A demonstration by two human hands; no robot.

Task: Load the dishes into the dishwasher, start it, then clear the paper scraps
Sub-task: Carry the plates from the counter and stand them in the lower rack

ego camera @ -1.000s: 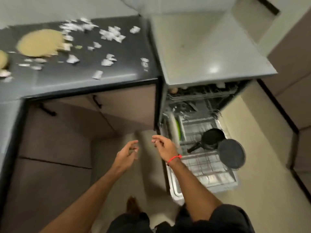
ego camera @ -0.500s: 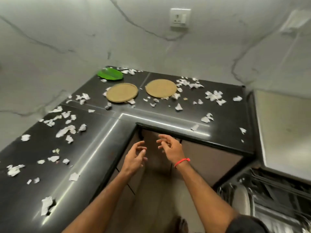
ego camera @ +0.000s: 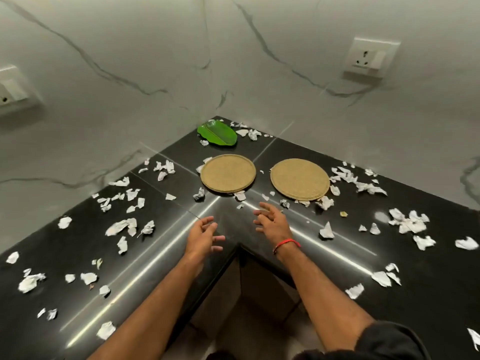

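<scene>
Near the middle of the frame, two round tan plates lie flat on the black L-shaped countertop: the left plate and the right plate sit side by side, a narrow strip of dark counter between them. Above them, toward the inner corner where the walls meet, rests a green leaf-shaped dish. Torn white paper scraps are strewn over both arms of the counter, thick at the left and right of the frame, with several pieces touching or just beside the plate rims. Below the plates, both bare hands hover over the counter's inner corner, apart from each other and holding nothing. The left hand has its fingers spread and loosely curled; the right hand, a red band at its wrist, also has splayed, slightly bent fingers, and sits nearer the plates. Forearms run down to the lower edge of the frame. Behind, pale marble-veined walls carry a socket at upper right and another wall plate at the left edge.
</scene>
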